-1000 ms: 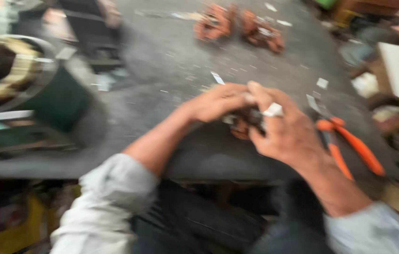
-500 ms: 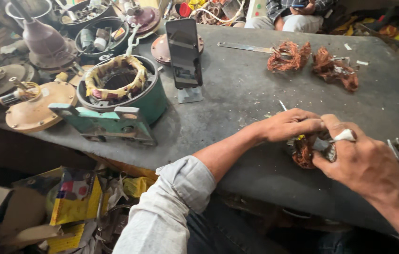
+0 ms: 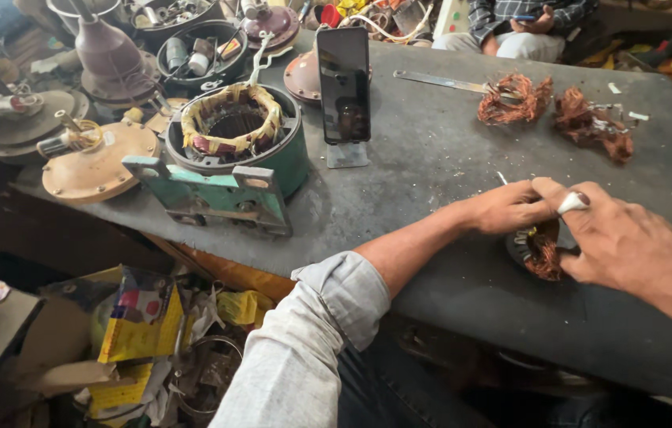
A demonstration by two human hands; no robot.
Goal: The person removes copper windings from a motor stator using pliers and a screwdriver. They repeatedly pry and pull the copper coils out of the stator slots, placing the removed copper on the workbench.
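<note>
copper coil (image 3: 543, 255) under both hands, phone (image 3: 344, 85), green stator (image 3: 233, 135) beyond

Motor repair workshop, green stator housing (image 3: 233, 150) at ten o'clock on the desk (image 3: 431, 182), copper wire tangles (image 3: 514, 99) at one, fan parts (image 3: 98, 158) crowding the left

My left hand (image 3: 510, 210) and right hand (image 3: 629, 242) work a small stator (image 3: 540, 252) of dull copper wire. The tabletop (image 3: 431, 158) is matt, scuffed grey. The green motor housing (image 3: 233, 147) is painted metal; the phone (image 3: 344, 83) is glossy glass.
</note>
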